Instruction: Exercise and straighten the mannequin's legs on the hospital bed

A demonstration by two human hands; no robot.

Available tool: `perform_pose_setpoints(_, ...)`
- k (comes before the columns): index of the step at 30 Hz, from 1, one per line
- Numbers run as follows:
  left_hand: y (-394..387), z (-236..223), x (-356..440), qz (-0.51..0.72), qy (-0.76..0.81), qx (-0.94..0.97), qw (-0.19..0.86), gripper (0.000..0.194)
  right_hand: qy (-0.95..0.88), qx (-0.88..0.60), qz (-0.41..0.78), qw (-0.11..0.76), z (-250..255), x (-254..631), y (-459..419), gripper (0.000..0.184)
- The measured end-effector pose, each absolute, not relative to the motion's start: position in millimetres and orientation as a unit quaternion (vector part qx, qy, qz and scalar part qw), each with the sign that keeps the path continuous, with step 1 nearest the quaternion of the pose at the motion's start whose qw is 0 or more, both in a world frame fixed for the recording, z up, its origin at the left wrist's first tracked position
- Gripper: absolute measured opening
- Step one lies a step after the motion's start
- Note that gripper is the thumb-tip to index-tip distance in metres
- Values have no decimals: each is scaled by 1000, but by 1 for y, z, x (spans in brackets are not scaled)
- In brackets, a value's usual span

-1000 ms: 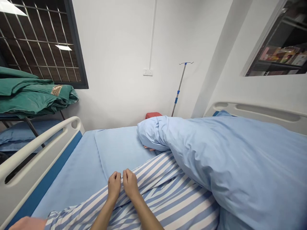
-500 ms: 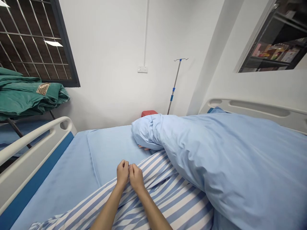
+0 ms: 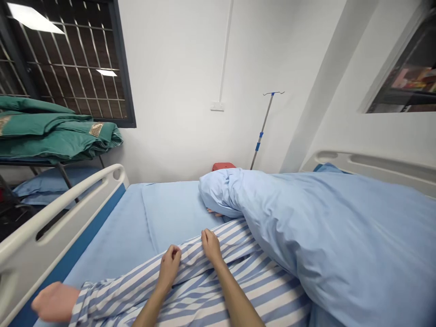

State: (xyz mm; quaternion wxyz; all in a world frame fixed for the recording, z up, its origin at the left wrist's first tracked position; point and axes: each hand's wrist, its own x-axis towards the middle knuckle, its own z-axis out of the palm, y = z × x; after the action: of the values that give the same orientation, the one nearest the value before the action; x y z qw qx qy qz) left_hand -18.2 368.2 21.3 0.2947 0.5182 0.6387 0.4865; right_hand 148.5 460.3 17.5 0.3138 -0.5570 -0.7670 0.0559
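Head view: left hand (image 3: pixel 170 267) and right hand (image 3: pixel 211 246), fingers (image 3: pixel 206 236) curled, grip unclear, have separated along the striped garment (image 3: pixel 193 260).

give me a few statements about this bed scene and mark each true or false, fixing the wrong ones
1. The left hand and the right hand are both curled, at the striped cloth. True.
2. The two hands are clasped together. False: there is a gap between them.
3. A hooked pole stands beyond the bed. True.
4. The green cloth lies on the bed. False: it rests on a metal rack to the left of the bed.
5. The blue quilt lies on the right side of the picture. True.
6. The wall socket is black. False: it is white.
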Motion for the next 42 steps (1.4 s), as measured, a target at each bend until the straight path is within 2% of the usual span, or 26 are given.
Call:
perform_pose_setpoints(4,290,11,-82,482,642,498,328,31,-790,-549,31,272,26,142,446,28)
perform_pose_setpoints(8,231,3,-132,410,713,491,287,36,-807,-535,34,248,28,112,400,26)
perform_pose_setpoints(12,205,-3,-151,364,741,522,212,29,-821,-487,106,279,27,61,328,31)
perform_pose_setpoints(17,191,-9,-152,363,739,550,138,26,-813,-423,231,326,21,-4,254,35)
perform_pose_setpoints(23,189,-1,-154,363,744,535,171,24,-830,-448,186,274,12,-28,239,29)
perform_pose_setpoints(28,218,27,-162,435,721,495,213,26,-833,-445,180,275,4,-29,246,28)
perform_pose_setpoints(32,257,37,-172,503,693,467,219,29,-827,-428,270,247,13,-36,259,27)
perform_pose_setpoints(35,276,21,-185,486,721,461,177,24,-838,-380,331,212,37,-51,279,28)
perform_pose_setpoints(39,281,2,-200,438,731,506,133,14,-810,-390,318,300,53,-83,310,31)
perform_pose_setpoints(42,283,8,-201,447,744,480,130,21,-787,-379,347,341,39,-99,326,32)
